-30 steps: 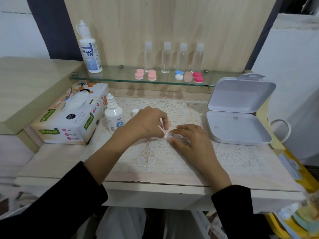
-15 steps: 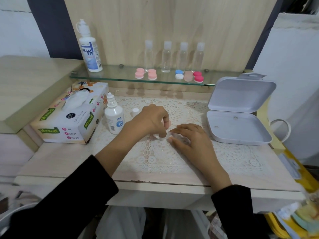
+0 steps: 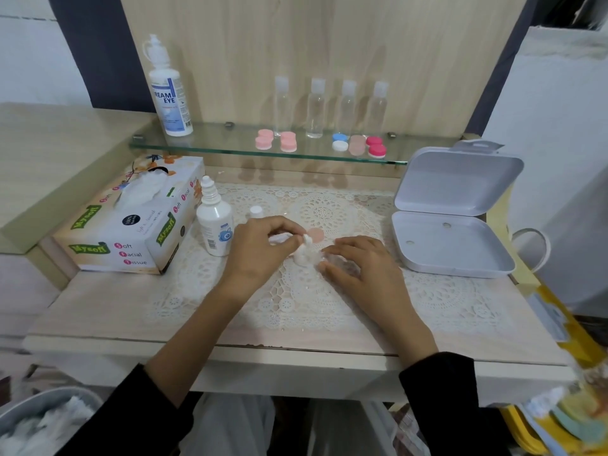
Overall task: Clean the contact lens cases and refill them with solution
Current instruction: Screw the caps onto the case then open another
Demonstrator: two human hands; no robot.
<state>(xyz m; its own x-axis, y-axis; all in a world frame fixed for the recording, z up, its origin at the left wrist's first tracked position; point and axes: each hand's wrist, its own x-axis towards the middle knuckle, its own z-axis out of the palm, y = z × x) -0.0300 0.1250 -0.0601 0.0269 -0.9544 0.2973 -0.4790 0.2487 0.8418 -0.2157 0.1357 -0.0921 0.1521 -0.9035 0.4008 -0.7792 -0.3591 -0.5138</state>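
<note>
Below the near edge of the table, off its left corner: a grey bin of crumpled white tissue.

Further in, on the lace mat at mid-table, steadies the clear lens case with the right hand. Fingers lie bent over it, forefinger and thumb pinching its left end; case barely visible beneath.

Pinches a tissue wad tight between thumb and forefinger of the left hand, tip pushed down at that same end of the case.

Differs from a second ago: then a thin twist held up on a slant, now bunched, upright and pressed in. Reads as wiping a well dry, so cleaning under way and refilling not yet begun.

Just behind the wad lies a pink cap on the mat, more exposed than before.

Left of the hands stands the small solution bottle, nozzle apparently bare, white cap just beside it.

Toward the left edge sits the tissue box; toward the right edge, an open white box — neither moved.

Farthest back, on the glass shelf: more capped cases in pink, blue-and-white, beige and red. Probably queued for the same treatment. Beside and behind them, a big solution bottle and four clear bottles.
</note>
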